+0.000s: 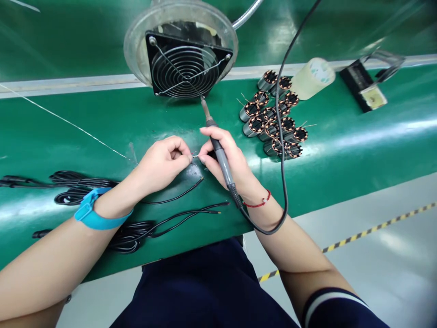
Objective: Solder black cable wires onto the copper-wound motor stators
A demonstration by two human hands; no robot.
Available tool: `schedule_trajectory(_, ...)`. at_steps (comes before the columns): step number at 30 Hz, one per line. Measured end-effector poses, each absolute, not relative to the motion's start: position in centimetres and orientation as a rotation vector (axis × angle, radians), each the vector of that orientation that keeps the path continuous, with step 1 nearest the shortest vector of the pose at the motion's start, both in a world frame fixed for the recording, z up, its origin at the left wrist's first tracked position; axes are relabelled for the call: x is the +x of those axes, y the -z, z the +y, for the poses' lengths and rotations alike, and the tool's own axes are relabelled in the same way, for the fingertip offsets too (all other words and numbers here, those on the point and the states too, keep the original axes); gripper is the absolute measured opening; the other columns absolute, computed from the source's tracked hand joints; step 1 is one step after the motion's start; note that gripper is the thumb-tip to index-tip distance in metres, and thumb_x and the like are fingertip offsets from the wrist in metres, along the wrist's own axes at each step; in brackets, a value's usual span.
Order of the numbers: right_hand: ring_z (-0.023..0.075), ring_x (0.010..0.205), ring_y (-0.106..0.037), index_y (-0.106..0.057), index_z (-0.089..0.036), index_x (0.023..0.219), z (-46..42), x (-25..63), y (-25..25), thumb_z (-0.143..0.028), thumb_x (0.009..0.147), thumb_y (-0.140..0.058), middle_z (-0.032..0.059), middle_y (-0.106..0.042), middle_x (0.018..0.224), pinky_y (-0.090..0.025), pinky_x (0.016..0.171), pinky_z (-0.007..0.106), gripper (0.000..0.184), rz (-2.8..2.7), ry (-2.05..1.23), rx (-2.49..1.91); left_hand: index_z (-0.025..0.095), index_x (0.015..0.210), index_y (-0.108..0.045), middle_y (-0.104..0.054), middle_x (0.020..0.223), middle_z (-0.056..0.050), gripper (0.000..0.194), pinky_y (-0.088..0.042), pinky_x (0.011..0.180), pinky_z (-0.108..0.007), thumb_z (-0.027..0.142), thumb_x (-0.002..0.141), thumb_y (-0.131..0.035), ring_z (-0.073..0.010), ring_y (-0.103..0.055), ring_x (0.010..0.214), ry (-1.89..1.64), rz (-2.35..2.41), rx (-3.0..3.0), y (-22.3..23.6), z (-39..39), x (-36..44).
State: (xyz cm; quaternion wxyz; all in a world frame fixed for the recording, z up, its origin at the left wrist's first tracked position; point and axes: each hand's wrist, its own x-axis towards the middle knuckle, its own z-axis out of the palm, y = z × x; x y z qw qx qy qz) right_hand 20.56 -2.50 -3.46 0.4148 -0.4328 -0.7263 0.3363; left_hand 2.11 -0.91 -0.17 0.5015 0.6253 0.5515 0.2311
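My right hand is closed around a soldering iron, whose tip points up toward the fan. Its thumb and a fingertip also pinch one end of a thin, short wire-like piece. My left hand pinches the other end of that piece, so the two hands nearly meet above the green bench. What exactly the small piece is cannot be made out. Below the hands lie black cables with bare ends, partly bundled under my left forearm. A thin solder-like strand runs from the upper left to behind my left wrist.
A fan with a wire guard stands just beyond the hands. Several copper-wound motor stators cluster at the right, beside a roll of clear tape and a black box-like device. The iron's black cord loops over my right wrist.
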Motion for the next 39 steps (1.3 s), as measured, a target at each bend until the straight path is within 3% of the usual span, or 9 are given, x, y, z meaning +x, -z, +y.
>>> schedule_trajectory(4,0.0126,0.075,-0.062,-0.032,-0.028,0.134,-2.7,18.9,3.9,-0.02,0.091,-0.052,-0.0045,-0.06,0.083,-0.056,0.077,0.032,0.047,-1.538,-0.887,-1.14,0.018,0.07,-0.058,-0.055,0.06,0.002,0.005,-0.034,0.049,-0.022,0.023,0.071,-0.06,-0.0092,-0.046,0.052,-0.597,1.348,1.44,0.2,-0.9,2.1)
schedule_trajectory(12,0.016,0.09,-0.067,-0.041,-0.028,0.132,-3.4,19.4,3.5,-0.029,0.096,-0.051,0.0007,-0.067,0.093,-0.056,0.088,0.036,0.037,-1.516,-0.8,-1.17,0.017,0.068,-0.058,-0.056,0.062,0.002,0.004,-0.034,0.05,-0.022,0.02,0.069,-0.06,-0.0086,-0.045,0.053,-0.635,1.325,1.354,0.6,-0.7,2.2)
schedule_trajectory(16,0.0171,0.083,-0.069,-0.047,-0.03,0.134,-5.2,20.9,2.1,-0.032,0.099,-0.047,0.0012,-0.069,0.092,-0.057,0.086,0.039,0.035,-1.501,-0.736,-1.172,0.017,0.069,-0.057,-0.058,0.067,0.001,0.005,-0.036,0.054,-0.023,0.019,0.07,-0.061,-0.0088,-0.046,0.057,-0.715,1.347,1.355,0.8,-0.5,2.1)
schedule_trajectory(19,0.0197,0.082,-0.067,-0.055,-0.031,0.126,-6.7,21.3,2.0,-0.035,0.096,-0.052,0.0034,-0.069,0.1,-0.057,0.078,0.043,0.031,-1.547,-0.57,-1.194,0.017,0.069,-0.058,-0.059,0.072,0.0,0.005,-0.038,0.06,-0.024,0.019,0.072,-0.062,-0.0103,-0.049,0.063,-0.764,1.339,1.425,1.0,-0.2,1.9)
schedule_trajectory(23,0.0171,0.065,-0.059,-0.06,-0.028,0.11,-7.6,21.2,2.7,-0.027,0.087,-0.062,0.003,-0.068,0.087,-0.054,0.06,0.037,0.024,-1.582,-0.393,-1.138,0.018,0.067,-0.059,-0.058,0.077,-0.001,0.007,-0.04,0.066,-0.027,0.02,0.073,-0.062,-0.0116,-0.049,0.068,-0.771,1.344,1.606,1.2,0.0,1.6)
schedule_trajectory(27,0.0142,0.055,-0.055,-0.059,-0.027,0.105,-7.6,21.0,3.1,-0.028,0.087,-0.06,0.0017,-0.065,0.08,-0.049,0.047,0.032,0.018,-1.575,-0.383,-1.084,0.018,0.067,-0.061,-0.057,0.079,-0.001,0.006,-0.04,0.066,-0.028,0.018,0.073,-0.061,-0.0113,-0.048,0.067,-0.771,1.356,1.684,1.4,0.2,1.4)
schedule_trajectory(39,0.016,0.053,-0.06,-0.059,-0.032,0.106,-8.1,21.0,3.3,-0.03,0.087,-0.061,0.0014,-0.067,0.078,-0.051,0.048,0.035,0.019,-1.606,-0.413,-1.16,0.019,0.067,-0.06,-0.056,0.08,-0.002,0.01,-0.04,0.067,-0.03,0.012,0.074,-0.06,-0.0129,-0.05,0.072,-0.806,1.289,1.741,1.6,0.3,1.5)
